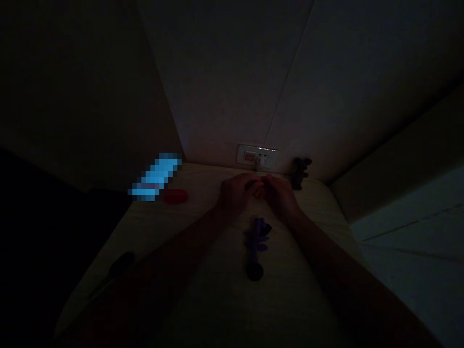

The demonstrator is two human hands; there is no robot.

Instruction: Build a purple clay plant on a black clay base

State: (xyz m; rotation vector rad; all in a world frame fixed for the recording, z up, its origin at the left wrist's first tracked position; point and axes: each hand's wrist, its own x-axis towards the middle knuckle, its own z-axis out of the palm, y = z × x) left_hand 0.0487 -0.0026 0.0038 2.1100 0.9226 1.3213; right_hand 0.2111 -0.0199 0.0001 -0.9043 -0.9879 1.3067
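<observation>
In dim light my left hand (236, 194) and my right hand (280, 194) meet over the far part of the wooden table, just below a wall socket. The fingers of both are bent inward and closed, and the fingertips come close together. What they hold, if anything, is too dark to make out. Between my forearms lies a purple object (256, 244) with leaf-like side pieces and a dark round end. A small dark figurine (300, 173) stands just beyond my right hand.
The wall socket (250, 156) has a switch and a pale plug (260, 160) in it. Left on the tabletop (203, 183) are a red round object (175, 196) and a glowing, pixelated screen (155, 178). A dark brush-like object (121, 263) lies by my left forearm. Walls close off the back.
</observation>
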